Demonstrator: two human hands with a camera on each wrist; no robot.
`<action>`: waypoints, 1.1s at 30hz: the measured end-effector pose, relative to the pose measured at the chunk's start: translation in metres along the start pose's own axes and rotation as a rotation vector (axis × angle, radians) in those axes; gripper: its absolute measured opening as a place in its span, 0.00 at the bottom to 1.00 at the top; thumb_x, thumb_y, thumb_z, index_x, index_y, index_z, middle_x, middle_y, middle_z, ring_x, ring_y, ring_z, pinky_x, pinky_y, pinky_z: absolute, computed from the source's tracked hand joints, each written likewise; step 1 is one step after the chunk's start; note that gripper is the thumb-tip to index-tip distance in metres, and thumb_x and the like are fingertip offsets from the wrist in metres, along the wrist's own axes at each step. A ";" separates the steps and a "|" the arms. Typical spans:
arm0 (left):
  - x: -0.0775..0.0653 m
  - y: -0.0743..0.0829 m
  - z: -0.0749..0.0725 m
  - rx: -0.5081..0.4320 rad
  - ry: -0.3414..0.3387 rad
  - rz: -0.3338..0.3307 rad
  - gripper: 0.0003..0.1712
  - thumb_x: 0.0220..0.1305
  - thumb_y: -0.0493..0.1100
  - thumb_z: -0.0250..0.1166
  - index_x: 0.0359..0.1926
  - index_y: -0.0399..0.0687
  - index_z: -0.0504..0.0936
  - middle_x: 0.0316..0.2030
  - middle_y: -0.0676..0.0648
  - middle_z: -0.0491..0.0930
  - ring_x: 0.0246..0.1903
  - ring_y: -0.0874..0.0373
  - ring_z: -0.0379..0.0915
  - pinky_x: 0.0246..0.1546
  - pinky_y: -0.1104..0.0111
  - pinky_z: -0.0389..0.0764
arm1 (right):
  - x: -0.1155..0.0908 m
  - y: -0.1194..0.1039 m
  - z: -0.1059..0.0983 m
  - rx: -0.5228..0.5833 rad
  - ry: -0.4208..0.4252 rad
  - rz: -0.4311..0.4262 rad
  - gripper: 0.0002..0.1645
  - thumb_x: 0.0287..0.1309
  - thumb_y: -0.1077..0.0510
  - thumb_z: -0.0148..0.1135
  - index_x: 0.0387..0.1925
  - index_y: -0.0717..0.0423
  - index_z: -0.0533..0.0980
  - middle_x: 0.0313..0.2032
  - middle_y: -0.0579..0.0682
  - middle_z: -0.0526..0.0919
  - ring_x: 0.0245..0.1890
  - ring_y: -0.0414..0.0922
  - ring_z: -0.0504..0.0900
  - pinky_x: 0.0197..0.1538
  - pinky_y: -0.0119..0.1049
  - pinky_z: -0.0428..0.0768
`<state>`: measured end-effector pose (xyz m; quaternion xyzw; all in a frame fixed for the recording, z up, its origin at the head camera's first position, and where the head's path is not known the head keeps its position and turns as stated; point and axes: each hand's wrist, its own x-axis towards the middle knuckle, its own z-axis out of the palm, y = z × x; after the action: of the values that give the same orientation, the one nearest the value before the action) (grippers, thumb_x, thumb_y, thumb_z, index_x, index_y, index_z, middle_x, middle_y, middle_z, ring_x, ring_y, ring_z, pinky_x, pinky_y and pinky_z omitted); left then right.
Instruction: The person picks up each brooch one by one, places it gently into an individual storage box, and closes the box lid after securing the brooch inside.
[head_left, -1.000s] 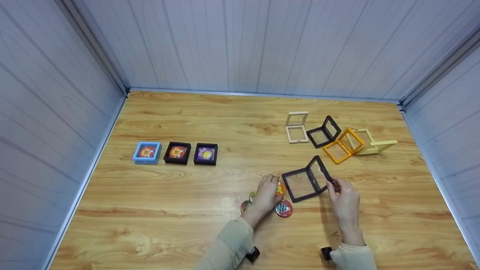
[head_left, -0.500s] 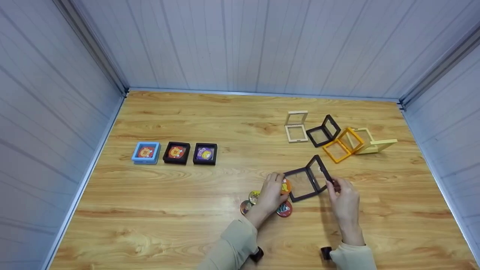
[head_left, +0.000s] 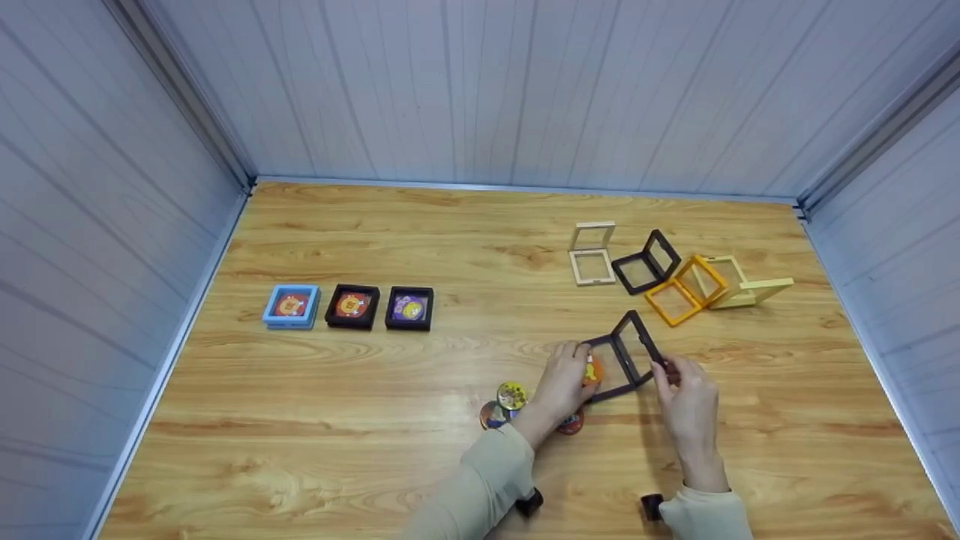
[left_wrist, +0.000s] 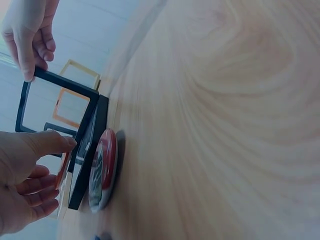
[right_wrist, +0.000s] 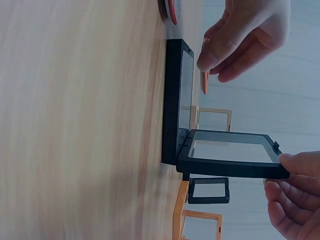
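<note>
My left hand point(head_left: 559, 384) pinches an orange badge point(head_left: 592, 370) by its edge, close over the lower half of an opened black display frame point(head_left: 613, 364). With thumb and fingers, my right hand point(head_left: 686, 397) grips the raised lid of that frame; the right wrist view shows the lid point(right_wrist: 230, 155) standing nearly square to the base point(right_wrist: 175, 100), which lies on the table. Both halves have a clear film window. Behind my left hand lie several round badges: a yellow one point(head_left: 512, 394), a brownish one point(head_left: 493, 415) and a red one point(left_wrist: 104, 170), partly hidden by the wrist in the head view.
Further back on the right stand opened frames in beige point(head_left: 592, 268), black point(head_left: 637, 274), orange point(head_left: 675, 301) and pale yellow point(head_left: 765, 285). Closed frames with badges inside, one blue point(head_left: 291, 324) and two black point(head_left: 352, 325), line up on the left. Panels wall the table in.
My left hand has moved right with the orange badge, from the badge pile to over the black frame's base. The yellow badge has come into view. My right hand has stayed on the lid.
</note>
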<state>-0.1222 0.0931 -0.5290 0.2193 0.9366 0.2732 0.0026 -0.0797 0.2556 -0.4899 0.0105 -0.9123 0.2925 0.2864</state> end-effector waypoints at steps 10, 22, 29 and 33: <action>0.010 0.009 0.006 0.097 0.019 0.048 0.28 0.47 0.48 0.67 0.48 0.40 0.72 0.43 0.47 0.71 0.45 0.56 0.65 0.48 0.68 0.67 | -0.001 0.001 0.000 0.004 0.009 -0.013 0.07 0.45 0.69 0.64 0.29 0.71 0.77 0.22 0.58 0.78 0.19 0.48 0.76 0.21 0.40 0.74; 0.015 0.009 0.013 0.125 0.003 0.059 0.30 0.47 0.48 0.67 0.50 0.39 0.72 0.43 0.47 0.71 0.45 0.56 0.65 0.46 0.68 0.67 | -0.001 0.001 0.000 0.011 0.009 -0.014 0.06 0.44 0.70 0.63 0.27 0.71 0.77 0.21 0.57 0.77 0.18 0.48 0.76 0.21 0.38 0.73; 0.015 0.009 0.016 0.121 -0.014 0.048 0.29 0.47 0.47 0.67 0.51 0.40 0.72 0.43 0.46 0.71 0.46 0.56 0.65 0.46 0.67 0.68 | 0.000 0.001 0.000 0.018 0.007 -0.018 0.05 0.44 0.70 0.63 0.27 0.71 0.77 0.21 0.58 0.77 0.19 0.49 0.76 0.22 0.41 0.74; 0.015 0.008 0.017 0.125 -0.001 0.052 0.30 0.47 0.48 0.68 0.50 0.40 0.73 0.43 0.47 0.72 0.46 0.56 0.65 0.46 0.67 0.68 | 0.000 0.000 -0.001 0.022 0.010 -0.019 0.05 0.44 0.71 0.63 0.27 0.71 0.77 0.21 0.58 0.77 0.18 0.49 0.76 0.22 0.42 0.74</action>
<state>-0.1301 0.1141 -0.5372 0.2434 0.9458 0.2143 -0.0178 -0.0796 0.2560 -0.4892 0.0206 -0.9074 0.2999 0.2937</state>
